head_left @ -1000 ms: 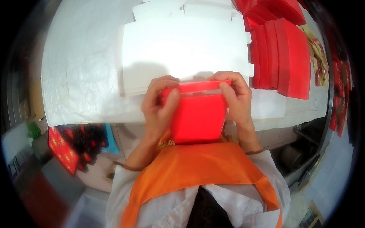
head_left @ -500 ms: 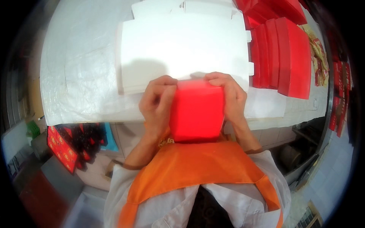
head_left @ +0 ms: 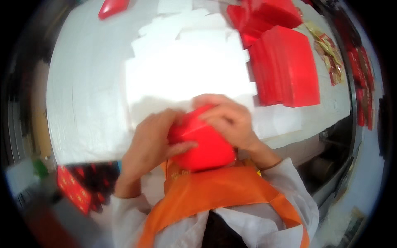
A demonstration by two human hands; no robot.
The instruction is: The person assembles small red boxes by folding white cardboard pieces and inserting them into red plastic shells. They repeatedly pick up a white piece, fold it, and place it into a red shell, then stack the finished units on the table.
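Observation:
A red cardboard box is tilted between my two hands, its lower side close against my orange apron. My left hand grips its left side, thumb lying across the red face. Over its upper right part, my right hand is closed with bent fingers on the top edge. Motion blurs the fingertips, and the side of the box turned away from me is hidden. Just beyond my hands lies a stack of flat white card blanks with tabbed edges.
Several red boxes stand packed together at the right of the white-covered table. Another red piece lies at the far left. Gold and red wrappers are near the right edge. A patterned red box sits below the table's left side.
The red box has turned from square-on to tilted. My left hand has moved down and left, its thumb now across the face; my right hand has shifted inward over the top edge.

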